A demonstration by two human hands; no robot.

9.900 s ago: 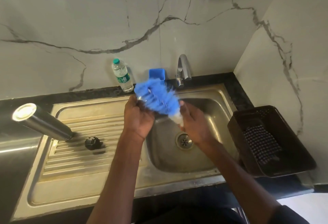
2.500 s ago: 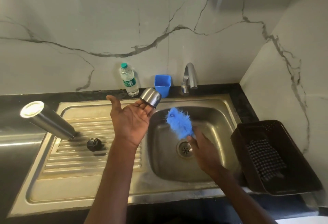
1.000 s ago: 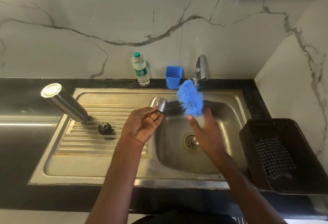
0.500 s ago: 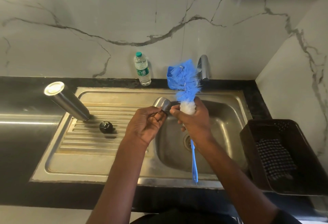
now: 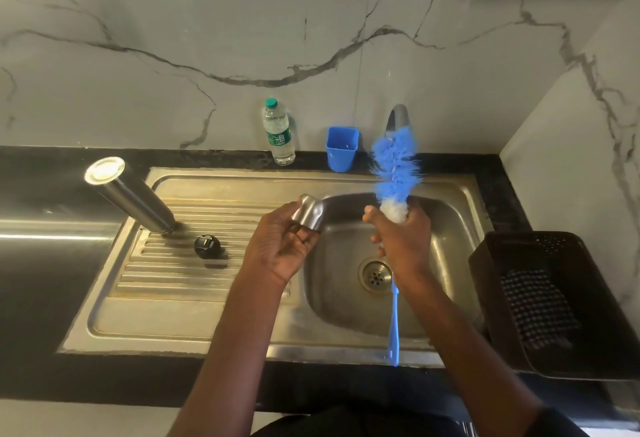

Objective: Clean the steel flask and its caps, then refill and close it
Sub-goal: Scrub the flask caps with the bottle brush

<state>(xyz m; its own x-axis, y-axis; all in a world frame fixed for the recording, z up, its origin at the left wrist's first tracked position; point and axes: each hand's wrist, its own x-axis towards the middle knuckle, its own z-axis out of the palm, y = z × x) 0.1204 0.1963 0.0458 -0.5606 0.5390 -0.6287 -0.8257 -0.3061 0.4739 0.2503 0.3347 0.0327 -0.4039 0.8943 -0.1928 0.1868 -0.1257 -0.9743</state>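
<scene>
My left hand (image 5: 280,246) grips a small steel cap (image 5: 309,212) over the left edge of the sink basin (image 5: 337,301). My right hand (image 5: 403,244) grips a blue bottle brush (image 5: 396,170) just below its bristles; the head points up and away, and the thin handle hangs down past my wrist. Brush and cap are apart. The steel flask (image 5: 130,196) stands upside down on the ribbed drainboard (image 5: 180,263), mouth down. A small black inner cap (image 5: 207,246) lies on the drainboard right of the flask.
A plastic water bottle (image 5: 277,133) and a blue square cup (image 5: 341,149) stand against the marble wall. The tap (image 5: 398,118) rises behind the brush. A black plastic basket (image 5: 550,305) with a checked cloth sits on the right counter.
My right hand has carried the brush to the right, away from the cap, its head still pointing up. My left hand keeps the steel cap in about the same spot.
</scene>
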